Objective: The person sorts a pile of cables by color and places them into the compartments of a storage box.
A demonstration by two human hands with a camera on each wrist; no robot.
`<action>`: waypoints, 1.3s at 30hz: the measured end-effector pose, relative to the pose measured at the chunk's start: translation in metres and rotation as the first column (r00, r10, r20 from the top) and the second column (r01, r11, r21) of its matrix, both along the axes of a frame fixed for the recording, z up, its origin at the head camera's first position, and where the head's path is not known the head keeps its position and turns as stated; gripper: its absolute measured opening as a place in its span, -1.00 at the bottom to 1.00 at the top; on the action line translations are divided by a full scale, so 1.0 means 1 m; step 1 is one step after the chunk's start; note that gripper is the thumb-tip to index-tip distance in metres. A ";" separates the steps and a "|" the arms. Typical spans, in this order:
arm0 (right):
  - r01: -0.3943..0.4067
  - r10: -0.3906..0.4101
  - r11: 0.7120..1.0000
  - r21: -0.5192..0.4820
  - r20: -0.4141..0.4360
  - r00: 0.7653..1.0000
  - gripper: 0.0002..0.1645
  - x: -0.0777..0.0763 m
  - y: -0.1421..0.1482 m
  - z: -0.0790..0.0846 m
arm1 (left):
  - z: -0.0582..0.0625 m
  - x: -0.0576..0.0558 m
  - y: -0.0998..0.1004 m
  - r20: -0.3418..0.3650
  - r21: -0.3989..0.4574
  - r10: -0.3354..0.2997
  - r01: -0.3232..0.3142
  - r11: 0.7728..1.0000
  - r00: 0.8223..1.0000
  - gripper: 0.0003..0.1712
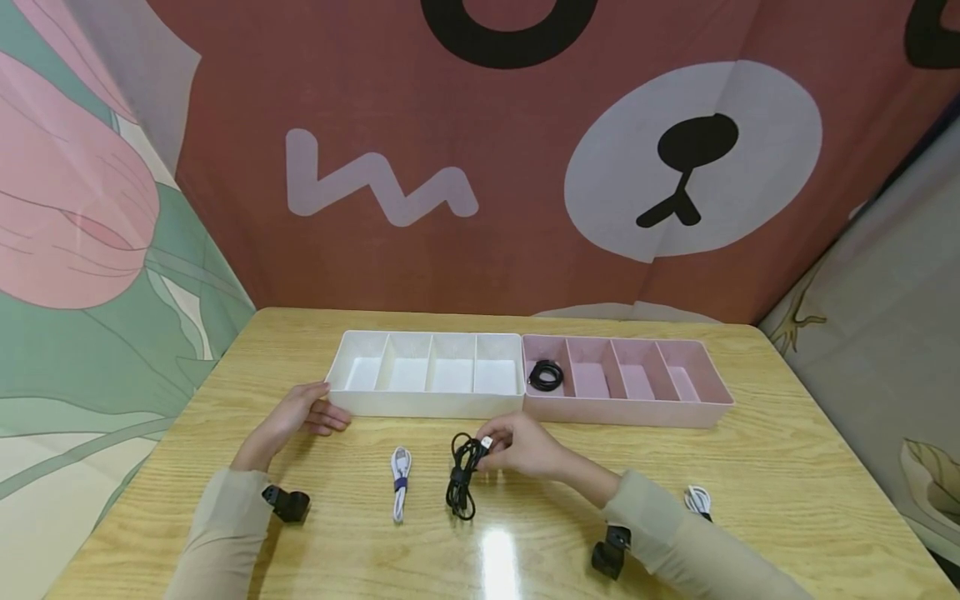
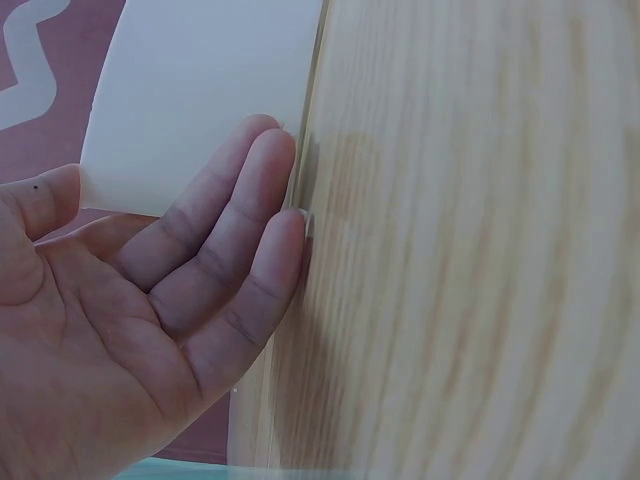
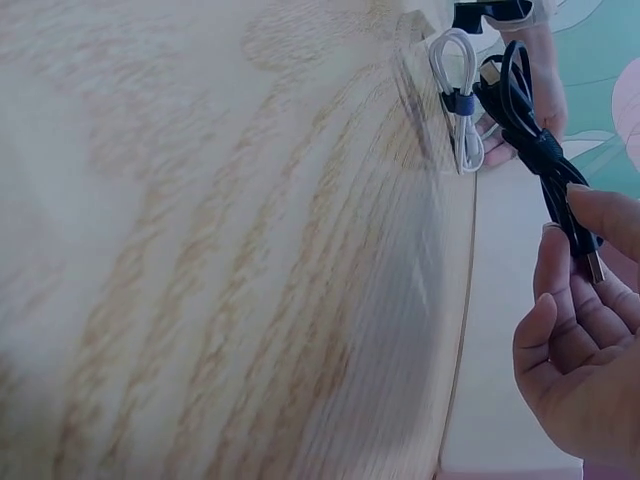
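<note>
Between thumb and fingers, my right hand [image 1: 522, 446] pinches a bundled black USB cable [image 1: 461, 479] near its plug. In the right wrist view the black cable [image 3: 535, 150] hangs from the fingertips, a tie round its middle. My left hand [image 1: 303, 410] rests at the near left corner of the white divided box [image 1: 427, 406]; in the left wrist view its fingers [image 2: 265, 180] lie fairly straight along the box wall. A white cable [image 1: 401, 483] with a dark blue tie lies on the table between the hands.
A pink divided box [image 1: 630, 412] adjoins the white one on the right. A coiled black cable [image 1: 546, 375] lies in its leftmost compartment. Another white cable [image 1: 697, 500] lies on the wooden table [image 1: 360, 542] beyond my right forearm. Printed cloths hang behind and at the sides.
</note>
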State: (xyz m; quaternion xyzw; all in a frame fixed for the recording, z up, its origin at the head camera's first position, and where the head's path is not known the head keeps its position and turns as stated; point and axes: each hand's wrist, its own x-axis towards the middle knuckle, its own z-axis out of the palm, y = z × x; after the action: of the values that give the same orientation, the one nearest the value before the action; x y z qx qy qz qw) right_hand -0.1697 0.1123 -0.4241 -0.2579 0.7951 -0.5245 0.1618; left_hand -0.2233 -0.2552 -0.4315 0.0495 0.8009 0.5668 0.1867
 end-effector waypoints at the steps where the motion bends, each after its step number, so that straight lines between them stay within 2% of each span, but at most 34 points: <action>1: 0.002 -0.002 1.000 0.003 -0.005 1.000 -0.63 0.000 0.000 0.000 | 0.000 0.000 0.000 0.000 0.001 -0.001 0.001 1.000 1.000 -0.39; 8: 0.012 -0.012 1.000 0.001 -0.006 1.000 -0.66 0.000 0.000 0.001 | -0.002 -0.001 -0.001 0.010 -0.011 0.016 -0.016 1.000 1.000 -0.41; 11: 0.025 -0.025 1.000 -0.001 -0.008 1.000 -0.66 0.006 -0.001 0.016 | -0.003 -0.001 -0.001 0.014 -0.015 0.022 -0.022 1.000 1.000 -0.42; 15: 0.037 -0.037 0.999 -0.009 -0.004 0.999 -0.66 0.008 0.000 0.020 | -0.002 0.000 0.000 0.007 -0.009 0.010 -0.010 1.000 1.000 -0.40; 19: 0.037 -0.036 0.999 -0.028 0.012 0.999 -0.64 0.001 0.003 0.007 | -0.001 0.001 0.000 0.007 0.001 0.005 -0.005 1.000 1.000 -0.39; 32: 0.051 -0.050 0.995 -0.080 0.018 0.999 -0.62 -0.001 0.009 0.006 | -0.001 0.001 0.000 0.007 -0.001 0.002 -0.002 1.000 1.000 -0.39; 39: 0.069 -0.070 0.993 -0.099 -0.016 0.997 -0.63 -0.001 0.012 0.008 | -0.002 0.000 0.001 0.009 -0.001 0.015 -0.015 1.000 1.000 -0.40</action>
State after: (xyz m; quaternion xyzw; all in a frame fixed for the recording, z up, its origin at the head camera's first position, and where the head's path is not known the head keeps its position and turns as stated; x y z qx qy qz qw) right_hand -0.1710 0.1239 -0.4163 -0.2427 0.7784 -0.5658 0.1228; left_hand -0.2232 -0.2539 -0.4331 0.0409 0.8007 0.5679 0.1859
